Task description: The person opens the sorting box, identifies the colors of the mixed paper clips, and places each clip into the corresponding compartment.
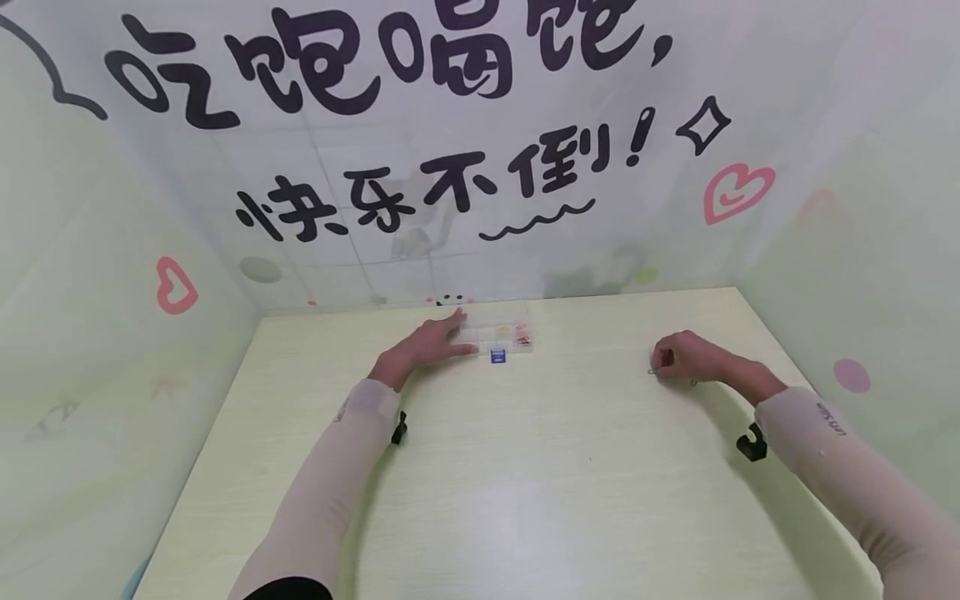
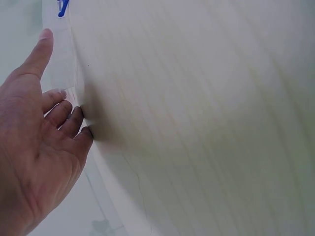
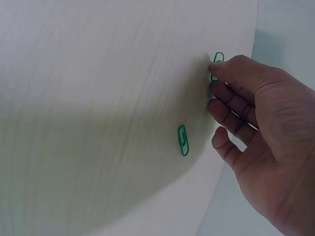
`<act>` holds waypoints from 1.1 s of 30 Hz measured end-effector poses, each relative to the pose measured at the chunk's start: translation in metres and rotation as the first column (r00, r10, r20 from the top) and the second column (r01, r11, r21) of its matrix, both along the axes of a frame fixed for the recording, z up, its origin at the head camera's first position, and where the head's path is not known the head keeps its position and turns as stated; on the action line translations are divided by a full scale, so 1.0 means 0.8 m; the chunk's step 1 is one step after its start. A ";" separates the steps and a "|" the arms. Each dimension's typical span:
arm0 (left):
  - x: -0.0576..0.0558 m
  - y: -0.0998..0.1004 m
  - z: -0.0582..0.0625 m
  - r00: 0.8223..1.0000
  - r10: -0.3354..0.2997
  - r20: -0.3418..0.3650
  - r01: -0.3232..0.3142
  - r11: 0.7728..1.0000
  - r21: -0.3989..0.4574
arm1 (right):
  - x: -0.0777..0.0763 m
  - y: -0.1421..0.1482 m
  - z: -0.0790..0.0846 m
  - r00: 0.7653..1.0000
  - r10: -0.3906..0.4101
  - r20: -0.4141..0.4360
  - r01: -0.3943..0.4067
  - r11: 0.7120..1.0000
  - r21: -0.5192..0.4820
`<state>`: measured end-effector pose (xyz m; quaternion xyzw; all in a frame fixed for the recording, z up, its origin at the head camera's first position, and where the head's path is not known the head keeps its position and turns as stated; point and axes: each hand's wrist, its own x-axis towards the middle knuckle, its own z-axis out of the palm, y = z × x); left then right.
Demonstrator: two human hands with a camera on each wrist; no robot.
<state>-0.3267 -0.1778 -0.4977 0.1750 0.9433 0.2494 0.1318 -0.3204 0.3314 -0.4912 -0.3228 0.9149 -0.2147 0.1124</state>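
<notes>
At the back of the table lies a clear plastic compartment box (image 1: 486, 336) with small pink and red pieces (image 1: 522, 335) in its right end. My left hand (image 1: 429, 342) rests at its left end, thumb and fingers spread to either side. In the left wrist view, the left hand (image 2: 42, 132) has a straight thumb and loosely bent fingers by the box's edge. Far to the right, my right hand (image 1: 692, 357) is low over the table. There the right hand (image 3: 266, 108) pinches a green paper clip (image 3: 219, 56) between thumb and finger, partly covering it.
A second green paper clip (image 3: 183, 140) lies on the table beneath the right hand. A small blue piece (image 1: 498, 356) sits at the box's front edge. Printed sheets (image 1: 480, 267) rise behind the pale table (image 1: 525, 467) and at both sides.
</notes>
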 end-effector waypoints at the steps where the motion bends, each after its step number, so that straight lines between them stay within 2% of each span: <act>1: 0.000 0.000 0.000 1.000 -0.002 -0.002 0.002 1.000 0.000 | 0.000 0.000 0.000 1.000 0.000 0.003 0.000 1.000 -0.002; 7: 0.001 0.002 0.001 1.000 -0.009 -0.005 0.009 1.000 0.003 | 0.002 -0.005 0.000 1.000 0.008 -0.016 -0.008 1.000 -0.013; 17: 0.000 0.003 0.004 1.000 -0.008 -0.008 0.008 1.000 -0.007 | 0.000 -0.026 0.013 0.990 0.053 -0.127 -0.060 0.997 -0.048; 26: 0.000 0.002 0.002 1.000 0.002 -0.009 -0.002 1.000 -0.011 | -0.010 -0.049 0.026 0.988 0.064 -0.143 -0.076 0.994 -0.083; 33: 0.000 0.003 0.002 1.000 0.007 -0.010 -0.007 1.000 -0.010 | -0.019 -0.072 0.033 0.986 0.073 -0.149 -0.084 0.994 -0.070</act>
